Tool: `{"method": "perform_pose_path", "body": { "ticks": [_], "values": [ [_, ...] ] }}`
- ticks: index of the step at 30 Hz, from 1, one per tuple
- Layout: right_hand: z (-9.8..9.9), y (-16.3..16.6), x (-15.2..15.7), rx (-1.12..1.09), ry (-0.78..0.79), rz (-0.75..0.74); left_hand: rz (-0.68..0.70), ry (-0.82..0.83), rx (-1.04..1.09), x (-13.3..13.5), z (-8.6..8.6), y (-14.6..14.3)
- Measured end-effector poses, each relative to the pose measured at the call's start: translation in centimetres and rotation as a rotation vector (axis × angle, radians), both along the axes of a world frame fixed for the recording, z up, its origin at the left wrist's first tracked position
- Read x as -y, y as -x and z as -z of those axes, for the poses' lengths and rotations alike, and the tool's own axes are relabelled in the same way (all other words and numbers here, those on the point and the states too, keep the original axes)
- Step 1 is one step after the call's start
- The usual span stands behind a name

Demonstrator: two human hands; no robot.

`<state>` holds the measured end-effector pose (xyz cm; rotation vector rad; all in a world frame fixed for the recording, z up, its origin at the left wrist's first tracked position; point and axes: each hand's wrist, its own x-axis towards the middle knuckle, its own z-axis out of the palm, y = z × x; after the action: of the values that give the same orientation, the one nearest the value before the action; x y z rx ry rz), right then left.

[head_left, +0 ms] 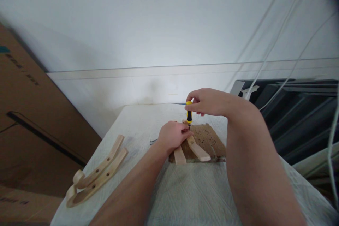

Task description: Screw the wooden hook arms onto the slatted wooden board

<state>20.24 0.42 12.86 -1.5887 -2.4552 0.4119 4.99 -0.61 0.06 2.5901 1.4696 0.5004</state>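
from my feed i see two bare hands, the left hand (173, 136) and the right hand (208, 101), each running into a bare forearm. the right forearm (254, 169) looks broad and rounded in my view, the left forearm (132, 190) slimmer. both are uncovered from fingertips to the frame's bottom edge. the nails are too small to tell.

The bare left hand (173, 136) lies knuckles up with its fingers curled under, forearm running back toward 7 o'clock. At its 1 o'clock, the bare right hand (209, 101) hangs with fingertips pinched together pointing to 9 o'clock, wrist bent, forearm dropping toward 5 o'clock.
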Motion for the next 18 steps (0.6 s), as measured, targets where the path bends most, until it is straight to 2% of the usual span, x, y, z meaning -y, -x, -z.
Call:
{"method": "perform_pose_path", "body": {
  "ticks": [7,13,15,18],
  "values": [
    [-0.02,-0.44,-0.06,-0.057,0.091,0.051,0.015,-0.044,-0.023,-0.28,0.20,0.07],
    [-0.29,-0.84,0.28,-0.090,0.153,-0.050,0.022,-0.055,-0.002,-0.33,0.57,0.32],
    [-0.37,-0.80,0.30,-0.041,0.117,-0.032,0.015,-0.060,-0.009,-0.22,0.52,0.29],
    [-0.28,-0.50,0.10,0.080,-0.017,0.076,-0.009,-0.060,-0.030,0.06,0.29,0.12]
  ]
}}
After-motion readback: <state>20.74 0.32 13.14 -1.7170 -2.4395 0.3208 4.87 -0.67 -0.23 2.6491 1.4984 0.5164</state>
